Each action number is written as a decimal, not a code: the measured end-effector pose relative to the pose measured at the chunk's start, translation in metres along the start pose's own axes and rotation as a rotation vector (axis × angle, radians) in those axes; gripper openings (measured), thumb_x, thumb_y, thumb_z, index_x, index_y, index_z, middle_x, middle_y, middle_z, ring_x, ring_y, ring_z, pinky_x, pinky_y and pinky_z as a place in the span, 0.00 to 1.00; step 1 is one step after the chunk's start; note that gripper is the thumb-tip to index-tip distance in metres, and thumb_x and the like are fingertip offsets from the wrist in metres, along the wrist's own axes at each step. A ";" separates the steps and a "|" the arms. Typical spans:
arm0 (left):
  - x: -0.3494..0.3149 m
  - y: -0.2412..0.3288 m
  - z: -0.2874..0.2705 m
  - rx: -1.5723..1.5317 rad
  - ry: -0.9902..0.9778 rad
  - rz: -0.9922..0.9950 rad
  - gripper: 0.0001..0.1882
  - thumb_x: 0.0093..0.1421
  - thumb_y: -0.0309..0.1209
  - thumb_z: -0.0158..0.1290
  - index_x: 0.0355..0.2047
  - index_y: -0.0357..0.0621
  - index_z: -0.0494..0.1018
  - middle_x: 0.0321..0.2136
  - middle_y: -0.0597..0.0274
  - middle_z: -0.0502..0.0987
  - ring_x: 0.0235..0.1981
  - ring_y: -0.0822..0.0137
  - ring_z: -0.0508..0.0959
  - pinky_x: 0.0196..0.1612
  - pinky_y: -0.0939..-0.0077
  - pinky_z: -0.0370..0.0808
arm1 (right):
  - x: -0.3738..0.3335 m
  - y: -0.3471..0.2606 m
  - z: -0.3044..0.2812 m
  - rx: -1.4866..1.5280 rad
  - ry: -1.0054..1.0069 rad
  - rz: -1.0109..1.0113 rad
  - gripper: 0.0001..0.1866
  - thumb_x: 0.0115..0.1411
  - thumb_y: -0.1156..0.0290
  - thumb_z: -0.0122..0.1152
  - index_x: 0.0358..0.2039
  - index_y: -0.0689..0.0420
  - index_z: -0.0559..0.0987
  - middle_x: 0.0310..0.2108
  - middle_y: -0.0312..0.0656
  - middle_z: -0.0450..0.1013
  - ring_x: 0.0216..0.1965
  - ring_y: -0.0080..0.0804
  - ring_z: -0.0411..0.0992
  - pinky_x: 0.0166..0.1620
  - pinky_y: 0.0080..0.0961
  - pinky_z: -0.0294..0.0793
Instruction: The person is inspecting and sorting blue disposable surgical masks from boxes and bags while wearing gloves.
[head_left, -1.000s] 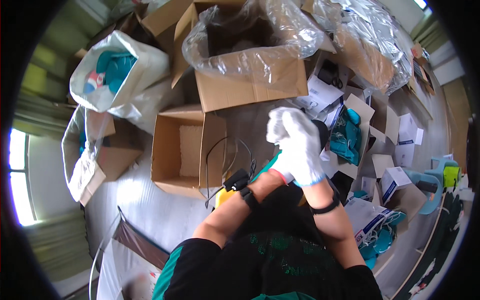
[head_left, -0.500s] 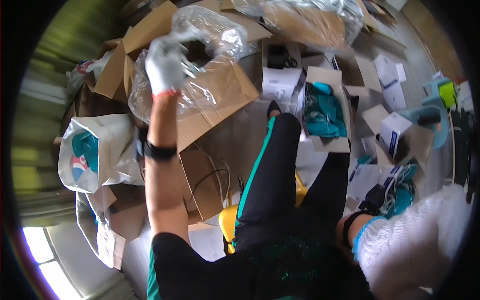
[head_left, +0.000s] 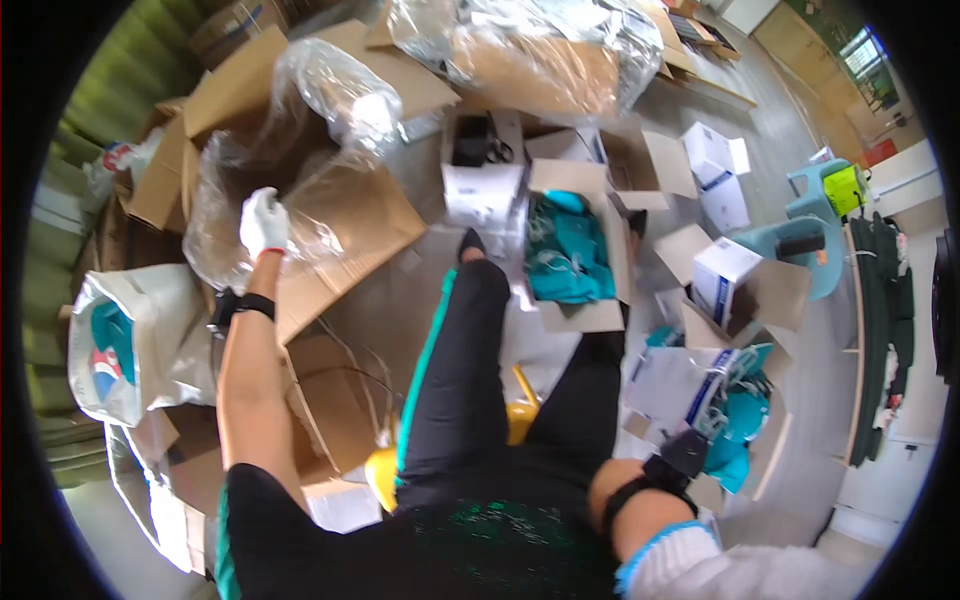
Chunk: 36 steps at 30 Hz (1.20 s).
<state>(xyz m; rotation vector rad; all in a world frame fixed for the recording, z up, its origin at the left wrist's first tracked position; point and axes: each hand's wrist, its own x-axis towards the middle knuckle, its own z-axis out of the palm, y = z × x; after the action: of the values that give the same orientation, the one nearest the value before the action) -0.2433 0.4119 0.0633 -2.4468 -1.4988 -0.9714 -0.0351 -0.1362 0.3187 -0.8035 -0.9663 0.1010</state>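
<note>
My left hand [head_left: 264, 222], in a white glove with a red cuff, is over the near side of a large cardboard box [head_left: 350, 235] lined with a clear plastic bag [head_left: 215, 205]. Its fingers look curled, and whatever they may hold is hidden. Low at the right edge is my right hand [head_left: 740, 572], in a white knitted glove with a blue cuff. It is blurred and its fingers cannot be made out. Between my legs and the small cartons stands an open carton [head_left: 585, 318] filled with teal packets [head_left: 575, 255] and pale cords.
At left a white sack [head_left: 170, 350] holds teal pieces. More teal packets [head_left: 740, 420] spill beside white cartons [head_left: 670, 385] at right. A plastic-wrapped box [head_left: 550, 75] lies at the far side. Pale blue stools [head_left: 800, 250] and dark clothes [head_left: 880, 320] are farther right. Something yellow [head_left: 382, 475] is beneath me.
The view has swung right, so the boxes appear farther left. My left hand has come down from over the box opening to its near side, its fingers more curled. My right hand has dropped lower.
</note>
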 end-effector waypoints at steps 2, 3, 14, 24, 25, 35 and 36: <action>-0.013 0.003 -0.009 -0.063 -0.015 -0.052 0.11 0.57 0.30 0.55 0.39 0.53 0.82 0.39 0.59 0.83 0.45 0.56 0.80 0.50 0.62 0.76 | -0.004 0.002 -0.006 -0.015 0.006 0.012 0.10 0.69 0.66 0.51 0.32 0.57 0.74 0.32 0.38 0.76 0.31 0.27 0.73 0.38 0.25 0.72; -0.019 0.003 -0.015 0.047 -0.041 0.043 0.13 0.58 0.34 0.56 0.43 0.56 0.82 0.42 0.62 0.83 0.47 0.57 0.80 0.52 0.64 0.75 | -0.006 0.001 -0.006 -0.014 0.023 0.005 0.10 0.69 0.66 0.51 0.31 0.56 0.74 0.32 0.38 0.76 0.31 0.27 0.73 0.38 0.25 0.72; -0.136 0.007 -0.019 0.185 -0.080 -0.188 0.40 0.57 0.36 0.59 0.69 0.46 0.59 0.69 0.37 0.57 0.69 0.40 0.58 0.70 0.50 0.58 | -0.009 -0.002 -0.034 -0.066 0.108 0.022 0.12 0.68 0.65 0.50 0.27 0.53 0.73 0.30 0.34 0.75 0.29 0.25 0.71 0.38 0.25 0.70; -0.151 0.232 -0.070 -0.262 -0.239 0.274 0.15 0.53 0.27 0.58 0.41 0.39 0.82 0.42 0.47 0.82 0.47 0.51 0.80 0.54 0.62 0.74 | 0.002 -0.012 -0.063 -0.074 0.184 0.064 0.14 0.68 0.63 0.50 0.23 0.49 0.71 0.28 0.31 0.74 0.27 0.23 0.70 0.37 0.24 0.68; -0.155 0.267 -0.060 -0.521 -0.329 0.250 0.13 0.54 0.29 0.59 0.40 0.38 0.81 0.41 0.48 0.82 0.47 0.49 0.81 0.53 0.62 0.75 | 0.006 -0.015 -0.068 -0.076 0.174 0.095 0.15 0.68 0.63 0.50 0.23 0.49 0.71 0.28 0.31 0.74 0.27 0.23 0.70 0.37 0.24 0.67; -0.249 0.450 0.069 -0.235 -0.958 0.232 0.33 0.53 0.54 0.60 0.48 0.39 0.74 0.43 0.45 0.80 0.45 0.46 0.81 0.49 0.55 0.78 | 0.009 -0.017 -0.119 -0.092 0.271 0.222 0.18 0.67 0.62 0.49 0.19 0.45 0.70 0.26 0.28 0.74 0.25 0.21 0.68 0.37 0.23 0.65; -0.251 0.456 0.080 -0.200 -1.006 0.212 0.33 0.55 0.52 0.59 0.48 0.36 0.72 0.44 0.42 0.80 0.45 0.45 0.82 0.50 0.54 0.78 | 0.002 -0.009 -0.124 -0.086 0.309 0.209 0.18 0.67 0.62 0.49 0.18 0.45 0.70 0.25 0.28 0.73 0.25 0.21 0.68 0.37 0.23 0.65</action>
<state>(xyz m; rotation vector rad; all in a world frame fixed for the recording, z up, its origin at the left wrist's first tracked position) 0.0961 0.0234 -0.0408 -3.3711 -1.2730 0.2545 0.0586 -0.2114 0.2877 -0.9668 -0.5969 0.1126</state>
